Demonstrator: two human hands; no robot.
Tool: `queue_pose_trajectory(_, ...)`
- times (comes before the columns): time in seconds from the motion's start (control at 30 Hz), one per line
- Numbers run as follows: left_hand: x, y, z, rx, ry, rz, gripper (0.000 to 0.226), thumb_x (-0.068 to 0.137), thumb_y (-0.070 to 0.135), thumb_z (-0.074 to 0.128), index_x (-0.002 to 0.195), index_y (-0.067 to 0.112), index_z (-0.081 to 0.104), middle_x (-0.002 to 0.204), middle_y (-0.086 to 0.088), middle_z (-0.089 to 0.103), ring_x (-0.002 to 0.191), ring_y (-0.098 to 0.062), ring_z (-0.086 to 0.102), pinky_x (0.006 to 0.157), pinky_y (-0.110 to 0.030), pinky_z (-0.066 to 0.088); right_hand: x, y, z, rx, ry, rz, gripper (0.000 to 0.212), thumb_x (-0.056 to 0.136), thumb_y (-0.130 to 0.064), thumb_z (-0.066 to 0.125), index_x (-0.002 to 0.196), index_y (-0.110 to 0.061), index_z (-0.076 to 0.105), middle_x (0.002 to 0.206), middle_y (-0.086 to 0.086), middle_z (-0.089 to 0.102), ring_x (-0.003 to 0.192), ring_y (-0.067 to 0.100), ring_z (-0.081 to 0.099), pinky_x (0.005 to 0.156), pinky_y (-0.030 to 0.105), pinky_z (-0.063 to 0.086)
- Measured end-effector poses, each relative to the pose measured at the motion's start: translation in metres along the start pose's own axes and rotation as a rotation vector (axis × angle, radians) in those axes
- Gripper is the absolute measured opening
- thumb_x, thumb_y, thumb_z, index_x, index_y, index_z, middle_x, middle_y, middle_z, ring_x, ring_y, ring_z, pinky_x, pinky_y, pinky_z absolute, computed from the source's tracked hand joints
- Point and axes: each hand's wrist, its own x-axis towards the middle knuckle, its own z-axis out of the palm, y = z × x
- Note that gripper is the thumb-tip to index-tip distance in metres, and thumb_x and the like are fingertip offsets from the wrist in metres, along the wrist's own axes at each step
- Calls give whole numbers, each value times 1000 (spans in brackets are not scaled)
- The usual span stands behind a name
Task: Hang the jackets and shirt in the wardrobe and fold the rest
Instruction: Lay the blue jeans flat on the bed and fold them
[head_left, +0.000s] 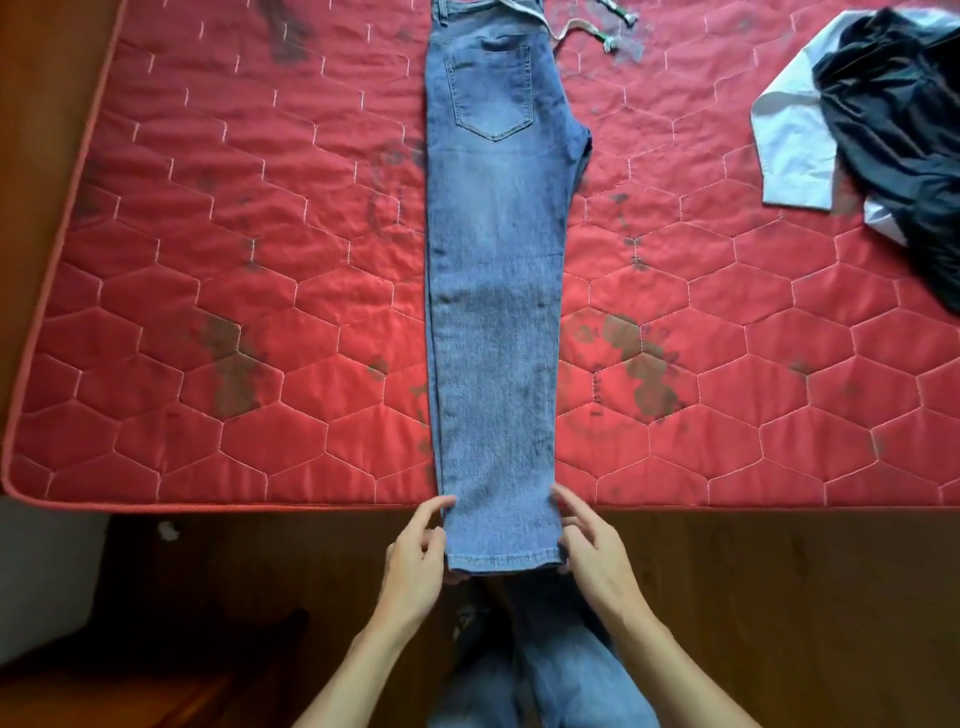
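Down the middle of the bed, by the head view: shows the jeans (493, 312) stretched flat on the red mattress (208, 312), folded lengthwise so that one leg covers the other and a single narrow strip of denim faces up. Runs from the waistband at the far edge of the picture to the hem (506, 561) at the near side. Shows mid-blue washed denim, paler along the thigh and darker and greyer around the knee, with one stitched back pocket (493, 93) turned upward. Bulges a little to the right at the seat, then narrows evenly. Overhangs the mattress's near edge with the last stretch of leg, out above the wooden floor (779, 597).

Holds that stretch at both sides. Pinches the left edge just above the hem with the left hand (415, 551), forefinger straight along the cloth, fingertips tucked beneath. Grips the right edge with the right hand (587, 551), forefinger out, other fingers curled to the seam.

Farther right, well apart from the jeans, shows a pale shirt (789, 140) partly under a black garment (898, 130). Beside the waistband, shows a pale cord (571, 28) with green-and-white ends. Shows hexagon quilting and dark stains across the mattress.
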Motion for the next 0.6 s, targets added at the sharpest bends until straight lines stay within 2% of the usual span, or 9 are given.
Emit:
queue_pose_trajectory(0.03,1,2,-2,23,-2,12,46,97,4,46,111,42,68,80,18,70,72,-2,63,78,-27,53,-1,-3,-1,6,8,-7,56,81,-9,43,113,-45,70,102,-12,75,86,7,67,68,26,55)
queue_pose_trajectory(0.1,2,6,-6,30,-24,9,52,88,-6,47,101,35,75,99,24,74,86,-3,68,82,-26,53,-1,-6,-5,-37,-2,-36,60,75,2,40,107,-35,75,105,-14,75,99,7,70,81,33,59)
queue_pose_trajectory(0.17,5,8,-11,-90,-82,-6,61,80,-18,47,107,29,74,105,21,74,99,-5,70,85,-20,54,0,-10,-8,-108,-18,-93,65,77,15,43,113,-30,73,103,-13,76,103,3,69,91,32,57)
queue_pose_trajectory(0.23,7,10,-19,-233,-162,2,56,82,-24,55,114,19,71,107,10,76,108,-9,69,88,-19,54,5,-16,-12,-174,-24,-157,53,82,13,59,116,-26,73,105,-15,75,104,-2,68,95,24,53)
queue_pose_trajectory(0.33,10,18,-26,-214,-205,32,38,86,-10,68,112,17,73,102,3,78,104,-14,72,88,-22,55,12,-25,-13,-327,-16,-232,48,76,8,73,110,-26,74,100,-19,71,96,-11,62,87,9,46)
queue_pose_trajectory(0.43,17,31,-28,-25,-99,123,29,87,3,71,98,28,79,94,13,77,95,-5,72,88,-23,55,23,-32,-12,-463,55,-314,48,74,9,66,94,-34,74,88,-11,56,88,4,53,74,11,39)
queue_pose_trajectory(0.53,36,49,-32,19,57,260,8,84,34,77,92,34,78,94,8,67,89,-10,65,80,-26,51,41,-48,-14,-425,121,-372,17,87,-14,71,101,-25,74,100,-10,54,100,6,52,86,20,43)
queue_pose_trajectory(0.6,57,65,-34,-20,111,289,9,86,33,72,94,30,76,103,10,66,99,-8,63,89,-26,49,58,-65,-12,-366,117,-413,11,91,-19,68,101,-20,72,104,-8,59,102,6,55,89,22,43)
